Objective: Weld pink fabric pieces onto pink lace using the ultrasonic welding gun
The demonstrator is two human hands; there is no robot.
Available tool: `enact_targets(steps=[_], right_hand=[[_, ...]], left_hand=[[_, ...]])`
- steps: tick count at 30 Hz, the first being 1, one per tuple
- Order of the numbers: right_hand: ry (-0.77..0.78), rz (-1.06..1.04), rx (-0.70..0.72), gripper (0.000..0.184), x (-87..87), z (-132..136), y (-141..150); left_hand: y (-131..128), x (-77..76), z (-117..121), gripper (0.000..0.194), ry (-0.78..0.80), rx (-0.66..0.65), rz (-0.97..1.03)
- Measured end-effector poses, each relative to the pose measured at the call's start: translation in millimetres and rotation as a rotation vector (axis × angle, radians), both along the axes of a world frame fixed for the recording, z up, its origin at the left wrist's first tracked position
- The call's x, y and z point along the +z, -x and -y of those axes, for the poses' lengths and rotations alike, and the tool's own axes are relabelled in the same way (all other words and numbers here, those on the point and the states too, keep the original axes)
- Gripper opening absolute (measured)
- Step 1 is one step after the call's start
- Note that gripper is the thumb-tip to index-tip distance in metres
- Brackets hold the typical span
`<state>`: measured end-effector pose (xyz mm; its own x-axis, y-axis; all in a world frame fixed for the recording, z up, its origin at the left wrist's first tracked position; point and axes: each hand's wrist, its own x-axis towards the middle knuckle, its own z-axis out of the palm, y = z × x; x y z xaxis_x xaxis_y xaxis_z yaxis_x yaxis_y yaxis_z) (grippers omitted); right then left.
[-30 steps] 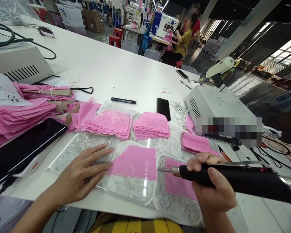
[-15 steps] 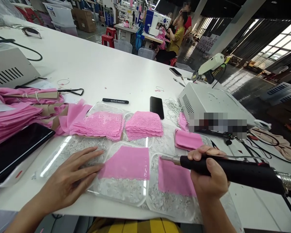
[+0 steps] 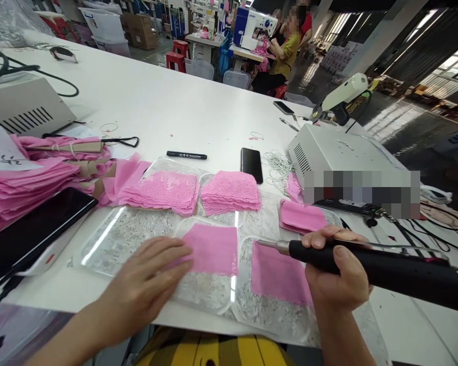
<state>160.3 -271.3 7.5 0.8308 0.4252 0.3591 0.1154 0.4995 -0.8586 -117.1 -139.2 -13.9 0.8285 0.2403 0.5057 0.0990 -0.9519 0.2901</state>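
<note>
My left hand lies with its fingers stretched out over the left edge of a flat pink fabric piece on a clear plastic sheet. In my right hand is a thick black-handled tool with a pointed metal tip, cabled at its rear end. Its tip sits at the upper left corner of a second pink fabric piece, partly covered by that hand. I cannot tell whether the tip touches the cloth. Behind these pieces are a left stack of pink lace-patterned pieces and a right stack.
A folded pink piece lies near a grey metal box on the right. Also on the white table are a phone, a marker, tangled cord, a black tablet and pink bundles.
My left hand has slid right, onto the left edge of the pink piece. The right hand still holds the tool in nearly the same place; the view has shifted slightly.
</note>
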Motion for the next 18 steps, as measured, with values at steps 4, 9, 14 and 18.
enact_targets(steps=[4,9,14,18], right_hand=[[0.002,-0.040,-0.023,0.011,-0.4,2,-1],[-0.025,-0.040,-0.054,0.010,-0.3,4,-3],[-0.049,-0.029,-0.032,0.009,-2.8,3,-6],[-0.036,-0.055,-0.002,0.009,-5.9,1,-6]], left_hand=[[-60,4.0,41,0.022,0.033,-0.072,0.031],[-102,-17.0,66,0.013,-0.038,-0.124,-0.100],[-110,-30.4,68,0.020,-0.030,-0.062,-0.093],[-110,-31.0,66,0.025,-0.003,-0.060,-0.117]])
